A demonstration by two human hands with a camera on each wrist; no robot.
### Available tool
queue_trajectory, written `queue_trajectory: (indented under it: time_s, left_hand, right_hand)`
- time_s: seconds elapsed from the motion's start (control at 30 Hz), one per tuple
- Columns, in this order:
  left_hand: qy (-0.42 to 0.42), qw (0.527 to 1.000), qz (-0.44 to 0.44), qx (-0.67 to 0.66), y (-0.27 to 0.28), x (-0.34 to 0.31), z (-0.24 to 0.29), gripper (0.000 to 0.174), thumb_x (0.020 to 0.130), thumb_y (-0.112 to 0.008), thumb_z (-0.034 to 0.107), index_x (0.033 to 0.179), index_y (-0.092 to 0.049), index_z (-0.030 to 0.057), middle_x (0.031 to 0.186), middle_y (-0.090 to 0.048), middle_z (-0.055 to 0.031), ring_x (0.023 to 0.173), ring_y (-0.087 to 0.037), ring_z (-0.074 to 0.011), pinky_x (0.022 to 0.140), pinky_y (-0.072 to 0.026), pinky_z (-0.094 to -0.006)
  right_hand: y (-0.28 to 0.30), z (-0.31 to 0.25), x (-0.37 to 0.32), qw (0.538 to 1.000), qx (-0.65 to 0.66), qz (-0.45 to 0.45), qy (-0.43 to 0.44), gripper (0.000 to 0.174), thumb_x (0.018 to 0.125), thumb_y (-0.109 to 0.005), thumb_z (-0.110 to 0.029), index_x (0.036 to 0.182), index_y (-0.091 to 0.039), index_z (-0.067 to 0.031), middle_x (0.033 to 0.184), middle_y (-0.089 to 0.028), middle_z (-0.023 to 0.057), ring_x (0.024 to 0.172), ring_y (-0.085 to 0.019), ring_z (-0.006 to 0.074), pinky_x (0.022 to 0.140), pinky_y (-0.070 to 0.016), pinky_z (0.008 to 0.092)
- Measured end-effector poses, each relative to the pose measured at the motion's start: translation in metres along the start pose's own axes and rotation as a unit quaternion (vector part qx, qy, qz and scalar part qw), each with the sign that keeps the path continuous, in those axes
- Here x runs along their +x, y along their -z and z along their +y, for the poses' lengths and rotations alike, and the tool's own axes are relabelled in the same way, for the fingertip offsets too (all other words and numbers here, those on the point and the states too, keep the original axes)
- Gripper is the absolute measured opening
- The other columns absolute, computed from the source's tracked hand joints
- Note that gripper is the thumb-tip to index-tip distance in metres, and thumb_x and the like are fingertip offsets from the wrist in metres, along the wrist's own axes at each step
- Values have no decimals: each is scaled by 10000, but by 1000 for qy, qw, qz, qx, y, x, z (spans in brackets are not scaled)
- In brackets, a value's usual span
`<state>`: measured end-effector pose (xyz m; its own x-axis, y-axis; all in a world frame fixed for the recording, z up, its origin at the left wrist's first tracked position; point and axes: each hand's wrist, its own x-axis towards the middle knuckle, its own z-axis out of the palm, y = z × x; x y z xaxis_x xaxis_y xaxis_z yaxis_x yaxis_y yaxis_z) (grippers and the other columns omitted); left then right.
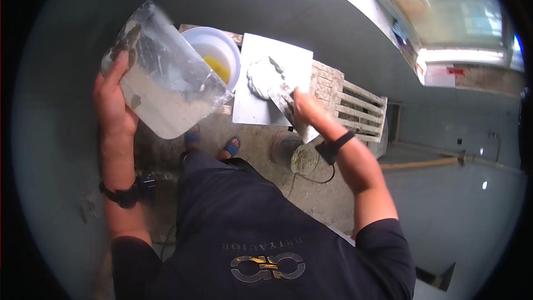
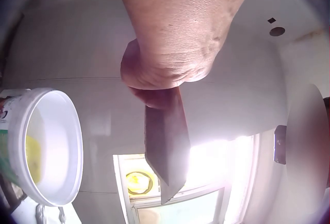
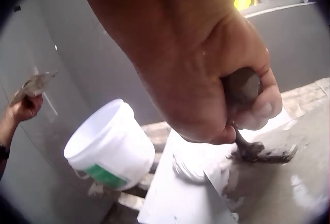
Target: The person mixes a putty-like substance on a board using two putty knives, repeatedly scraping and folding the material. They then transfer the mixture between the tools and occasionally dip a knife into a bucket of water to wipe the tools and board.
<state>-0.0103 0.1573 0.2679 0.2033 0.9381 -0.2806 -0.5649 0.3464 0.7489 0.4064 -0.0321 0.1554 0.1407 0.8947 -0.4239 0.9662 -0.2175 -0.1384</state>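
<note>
My left hand (image 1: 114, 100) holds up a flat rectangular plate (image 1: 166, 86) with a rounded corner. Pale plaster is smeared over its lower part, and it appears edge-on in the left wrist view (image 2: 167, 146). The fingers of my right hand (image 1: 312, 110) are curled round the handle (image 3: 242, 86) of a plastering trowel (image 1: 284, 106). Its broad metal blade (image 3: 273, 183), streaked with white, is tilted over a white board (image 1: 252, 112). On that board a mound of white plaster (image 1: 262, 76) lies right at the blade's edge.
A white bucket (image 1: 214, 41) with something yellow inside stands left of the board, its green label (image 3: 109, 173) showing. Under them is a slatted stand (image 1: 358, 111). A plaster-crusted pail (image 1: 304, 161) and cable sit on the floor nearby. A window (image 1: 452, 16) is behind.
</note>
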Motion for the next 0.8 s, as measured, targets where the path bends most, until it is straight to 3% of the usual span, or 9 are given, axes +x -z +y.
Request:
queue_trajectory:
  time_s: [0.13,0.27,0.37,0.47,0.6,0.63,0.73,0.77,0.8]
  left_hand:
    - [-27,1000,-3,3,-23,-12,7,310,967,-594,141,1237,-581,-11,1179,-653,-110,1052,-638,-206,924,-511,-348]
    - [-19,1000,11,-1,-11,-1,3,304,964,-602,139,1227,-582,-12,1152,-666,-109,1022,-652,-211,901,-523,-345]
    - [1,1000,-8,2,-15,1,2,297,962,-606,136,1220,-585,-9,1143,-668,-108,1010,-656,-208,892,-528,-341]
    - [-11,1000,-26,-8,-18,-7,7,287,960,-609,134,1208,-592,-8,1140,-669,-110,1006,-657,-205,890,-529,-341]
    - [-6,999,-36,-10,-17,-10,10,290,958,-609,129,1210,-591,-12,1146,-667,-118,1006,-658,-213,894,-530,-343]
    - [-11,999,-32,-5,-12,-4,10,296,958,-609,128,1217,-587,-14,1150,-666,-120,1010,-656,-214,896,-529,-342]
    - [14,999,-42,15,-8,-5,4,310,956,-610,123,1230,-578,-18,1159,-662,-121,1021,-651,-215,898,-526,-337]
    - [9,999,-39,10,-14,-8,6,310,955,-611,121,1231,-578,-18,1160,-662,-120,1023,-650,-213,897,-526,-335]
    - [4,999,-32,6,-17,-8,9,311,955,-612,120,1231,-577,-17,1160,-662,-120,1026,-648,-211,897,-525,-333]
  right_hand:
    - [2,-19,-5,997,34,65,-10,213,895,-491,-122,1007,-468,58,764,-625,320,742,-631,512,662,-504,577]
    - [-82,12,-29,982,62,179,8,198,884,-465,-90,1008,-459,64,779,-616,344,764,-611,541,672,-488,588]
    - [-25,6,-32,997,35,30,-57,253,881,-507,-127,1024,-476,79,765,-624,326,749,-632,504,658,-499,562]
    - [7,-14,-32,997,40,55,-23,262,879,-549,-154,999,-491,71,759,-627,317,737,-633,498,650,-500,557]
    - [-101,-1,-46,968,94,232,-30,270,869,-543,-118,1054,-509,75,820,-633,332,781,-631,507,718,-505,557]
    - [-108,0,-45,939,45,340,27,224,925,-446,-120,1042,-511,61,886,-624,334,860,-623,510,741,-505,547]
    - [-14,-16,-56,991,89,-23,-99,318,817,-510,-12,1122,-504,79,825,-629,352,793,-633,533,700,-514,526]
    - [-5,-16,-54,998,48,42,-13,255,854,-523,-36,1099,-526,32,713,-639,221,605,-650,391,531,-508,455]
    - [7,-15,-55,976,197,35,-92,230,872,-531,-63,1090,-533,13,684,-611,169,556,-618,326,486,-484,424]
